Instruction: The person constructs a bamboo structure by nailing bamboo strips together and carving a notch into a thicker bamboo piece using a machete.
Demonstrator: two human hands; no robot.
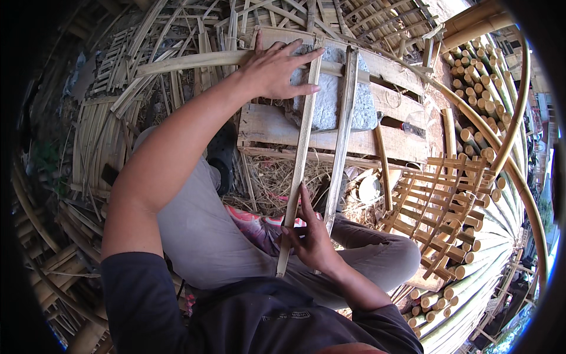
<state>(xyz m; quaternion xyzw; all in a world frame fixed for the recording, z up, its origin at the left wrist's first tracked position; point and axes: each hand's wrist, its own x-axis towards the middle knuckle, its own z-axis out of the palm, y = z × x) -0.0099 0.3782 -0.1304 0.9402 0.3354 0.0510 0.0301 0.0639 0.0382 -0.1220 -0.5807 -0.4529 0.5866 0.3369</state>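
two hands (277,71) (309,239) steady bamboo strips (300,153)

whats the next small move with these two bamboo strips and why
Probably draw the near ends together with the right hand. The left hand pins the two bamboo strips on the grey stone, where they sit close, but they splay apart toward the lap.

The bamboo strips (300,153) were pale tan, the stone block (330,94) speckled grey, the trousers (200,236) grey, the sleeve (141,295) dark navy.
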